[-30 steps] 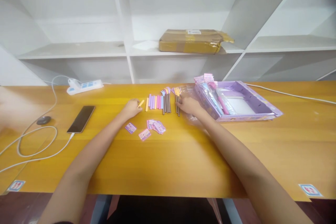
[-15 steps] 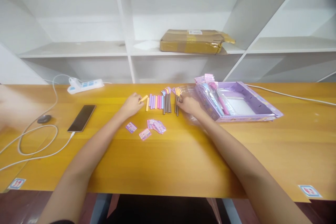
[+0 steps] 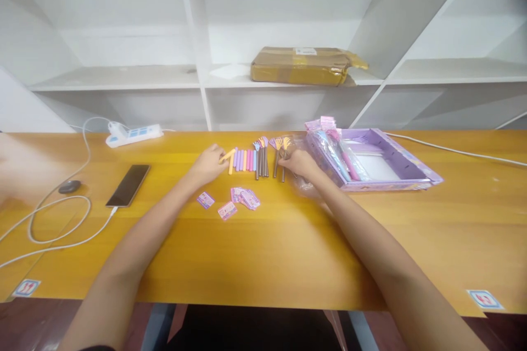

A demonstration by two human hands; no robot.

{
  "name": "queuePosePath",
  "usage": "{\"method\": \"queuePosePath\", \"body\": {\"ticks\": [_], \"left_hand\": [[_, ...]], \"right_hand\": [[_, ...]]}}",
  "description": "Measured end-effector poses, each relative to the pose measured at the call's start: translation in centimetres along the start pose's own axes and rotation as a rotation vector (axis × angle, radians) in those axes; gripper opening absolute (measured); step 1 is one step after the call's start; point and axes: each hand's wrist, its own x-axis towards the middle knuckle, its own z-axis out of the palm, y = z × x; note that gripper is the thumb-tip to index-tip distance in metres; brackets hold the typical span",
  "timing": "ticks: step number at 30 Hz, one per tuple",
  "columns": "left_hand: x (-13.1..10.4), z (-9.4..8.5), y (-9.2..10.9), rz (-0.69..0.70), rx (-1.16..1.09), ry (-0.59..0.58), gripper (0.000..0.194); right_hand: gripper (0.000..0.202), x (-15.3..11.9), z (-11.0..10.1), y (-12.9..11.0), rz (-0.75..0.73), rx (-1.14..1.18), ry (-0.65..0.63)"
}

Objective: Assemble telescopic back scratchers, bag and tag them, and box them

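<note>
My left hand [image 3: 208, 165] is closed on a yellow tube-shaped handle [image 3: 228, 156], held slanted at the left end of a row of coloured handles [image 3: 245, 160] in purple, pink, yellow and blue. Between thumb and fingers, my right hand [image 3: 303, 164] pinches a back scratcher [image 3: 286, 144] with a yellow claw head and a dark metal rod. Just left of it lies another yellow-headed back scratcher [image 3: 276, 167]; a purple head shows beside that one. Several more back scratchers [image 3: 262, 164] lie together beside the handles. Small printed cards [image 3: 246, 197] lie nearer me.
To the right, a purple box [image 3: 411, 160] contains bagged pieces [image 3: 343, 159], with clear plastic wrap [image 3: 307, 189] beside it. A phone [image 3: 128, 185], cables and a power strip [image 3: 135, 134] occupy the left. A taped carton [image 3: 300, 66] sits on the shelf behind.
My right hand has shifted slightly right with a yellow-headed back scratcher, opening a gap from its neighbour. The yellow handle in my left hand has moved slightly right.
</note>
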Motion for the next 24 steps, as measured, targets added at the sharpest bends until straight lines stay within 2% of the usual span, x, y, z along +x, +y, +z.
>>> {"method": "queuePosePath", "body": {"ticks": [4, 9, 12, 17, 24], "left_hand": [[-0.1, -0.7, 0.0, 0.025, -0.007, 0.001, 0.008], [-0.5, -2.2, -0.1, 0.117, -0.019, -0.017, 0.016], [-0.8, -3.2, 0.1, 0.202, -0.038, 0.002, 0.02], [-2.0, -4.5, 1.4, 0.296, -0.084, 0.067, 0.017], [-4.2, -6.2, 3.5, 0.423, -0.153, 0.148, 0.018]], "right_hand": [[0.036, -0.5, -2.2, 0.3, -0.055, 0.179, 0.073], [0.027, -1.0, -5.3, 0.1, -0.126, 0.477, 0.187], [0.023, -1.4, -6.8, -0.2, -0.182, 0.663, 0.2], [0.034, -3.1, -8.2, -1.4, -0.344, 1.149, 0.078], [0.04, -6.9, -8.6, -4.2, -0.522, 1.287, -0.09]]}}
